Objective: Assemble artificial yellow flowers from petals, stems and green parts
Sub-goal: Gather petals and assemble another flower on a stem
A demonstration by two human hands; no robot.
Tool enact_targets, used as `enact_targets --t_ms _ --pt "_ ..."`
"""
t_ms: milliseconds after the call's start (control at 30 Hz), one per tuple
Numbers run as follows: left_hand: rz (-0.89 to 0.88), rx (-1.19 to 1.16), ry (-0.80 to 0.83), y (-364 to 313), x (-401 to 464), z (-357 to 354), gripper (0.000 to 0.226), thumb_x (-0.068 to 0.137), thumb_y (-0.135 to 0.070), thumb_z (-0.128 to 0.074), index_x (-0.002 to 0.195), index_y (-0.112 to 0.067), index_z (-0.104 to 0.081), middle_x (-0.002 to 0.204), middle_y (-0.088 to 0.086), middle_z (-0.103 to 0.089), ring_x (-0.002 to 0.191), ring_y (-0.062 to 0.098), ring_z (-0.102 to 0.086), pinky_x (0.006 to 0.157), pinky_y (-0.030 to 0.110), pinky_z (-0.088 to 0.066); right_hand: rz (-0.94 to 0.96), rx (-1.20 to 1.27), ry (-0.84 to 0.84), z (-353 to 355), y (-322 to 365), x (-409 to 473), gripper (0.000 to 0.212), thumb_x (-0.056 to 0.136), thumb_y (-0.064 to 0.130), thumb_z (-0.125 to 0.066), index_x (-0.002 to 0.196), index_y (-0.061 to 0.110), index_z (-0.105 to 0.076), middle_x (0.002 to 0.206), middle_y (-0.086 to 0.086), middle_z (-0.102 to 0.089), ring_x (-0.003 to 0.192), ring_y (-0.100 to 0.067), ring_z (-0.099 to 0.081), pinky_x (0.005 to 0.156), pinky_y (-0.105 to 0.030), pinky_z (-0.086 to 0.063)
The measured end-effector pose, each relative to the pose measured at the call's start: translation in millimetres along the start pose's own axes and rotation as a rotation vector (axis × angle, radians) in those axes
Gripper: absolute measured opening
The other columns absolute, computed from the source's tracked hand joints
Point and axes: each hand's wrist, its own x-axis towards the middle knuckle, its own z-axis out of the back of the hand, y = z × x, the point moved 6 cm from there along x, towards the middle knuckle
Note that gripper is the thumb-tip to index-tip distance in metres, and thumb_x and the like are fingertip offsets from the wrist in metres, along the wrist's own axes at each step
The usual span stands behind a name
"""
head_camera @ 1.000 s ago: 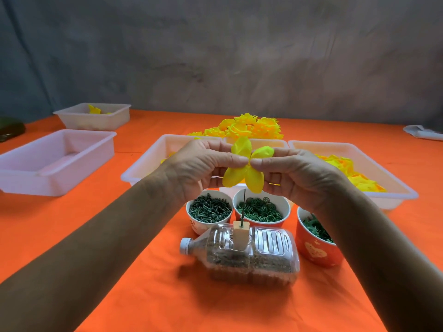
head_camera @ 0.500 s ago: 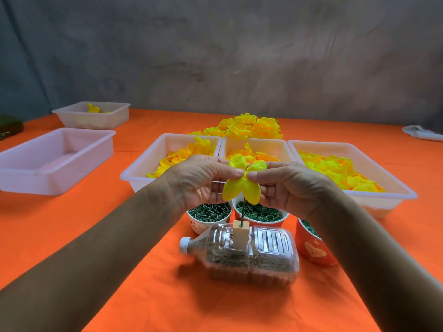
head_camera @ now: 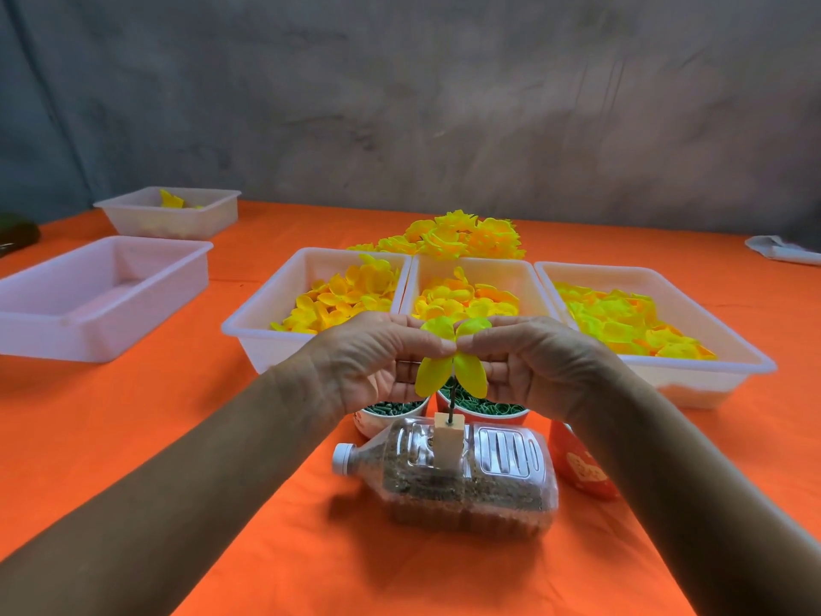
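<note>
The fingers of the left hand and those of the right hand met tip to tip, each pinching the middle of a yellow petal piece with four lobes. The piece sat over the top of a thin dark stem, which stood upright in a small pale block set into a clear bottle lying on its side (the bottle held brownish grains). Just behind the bottle stood two cups of green parts, partly hidden by the hands, and to its right a red cup showed behind the right wrist. Farther behind the bottle, three white trays of loose yellow petals stood side by side, with a heap of finished flowers beyond them. Well to the left of the bottle lay a bare white tray, and behind that another tray holding a few petals. All rested on the orange desk.
</note>
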Motion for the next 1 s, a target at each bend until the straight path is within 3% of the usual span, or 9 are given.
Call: enact_targets --t_ms 133,267,333,567,867,1000 --pt "-0.010 -0.011 0.015 -0.9 -0.5 -1.1 0.052 0.055 -0.012 -0.073 0.105 -0.006 -0.060 0.070 0.006 -0.069 0.055 0.013 -0.064 0.048 0.022 -0.052 0.028 0.002 0.000 0.5 3.8 -1.4 0.012 0.076 -0.002 -0.065 0.085 0.007 -0.064 0.074 -0.011 -0.072 0.052 -0.016 -0.066 0.053 -0.025 -0.055" --pt "0.017 -0.034 0.013 3.1 3.0 -1.9 0.013 0.075 -0.005 -0.067 0.086 -0.009 -0.060 0.064 0.005 -0.068 0.052 0.012 -0.063 0.047 0.021 -0.051 0.016 0.005 -0.060 3.1 2.0 -0.8 0.021 0.077 -0.004 -0.065 0.096 0.003 -0.061 0.075 -0.013 -0.071 0.051 -0.017 -0.066 0.051 -0.025 -0.055" --pt "0.028 -0.047 0.008 5.7 4.2 -2.5 0.009 0.080 -0.004 -0.065 0.085 -0.009 -0.059 0.066 0.006 -0.067 0.054 0.014 -0.062 0.048 0.021 -0.052 -0.006 0.015 -0.059 2.3 -1.3 -0.4 0.019 0.078 -0.004 -0.064 0.095 0.003 -0.059 0.073 -0.013 -0.070 0.051 -0.017 -0.065 0.052 -0.026 -0.054" --pt "-0.012 -0.045 0.023 4.0 0.7 -2.6 0.048 0.053 -0.011 -0.072 0.100 -0.008 -0.061 0.073 0.007 -0.070 0.061 0.016 -0.065 0.055 0.025 -0.053 -0.008 0.036 -0.019 0.8 -3.2 0.0 0.017 0.078 -0.004 -0.063 0.092 0.005 -0.061 0.075 -0.014 -0.071 0.053 -0.018 -0.067 0.057 -0.028 -0.055" --pt "-0.015 -0.062 0.015 7.9 -0.6 -3.1 0.064 0.054 -0.006 -0.070 0.116 -0.003 -0.056 0.073 0.008 -0.069 0.057 0.015 -0.066 0.051 0.025 -0.054 -0.004 -0.010 0.016 1.2 -5.4 1.1 0.014 0.076 -0.003 -0.064 0.086 0.007 -0.065 0.074 -0.013 -0.070 0.053 -0.017 -0.066 0.056 -0.025 -0.055" --pt "-0.018 -0.086 0.017 8.1 2.0 -3.9 0.053 0.053 -0.004 -0.069 0.106 -0.003 -0.059 0.074 0.009 -0.070 0.059 0.016 -0.067 0.052 0.025 -0.055 -0.005 0.009 0.010 0.4 -5.2 0.0 0.035 0.059 0.002 -0.068 0.093 0.005 -0.063 0.078 -0.014 -0.070 0.056 -0.019 -0.067 0.059 -0.028 -0.056"
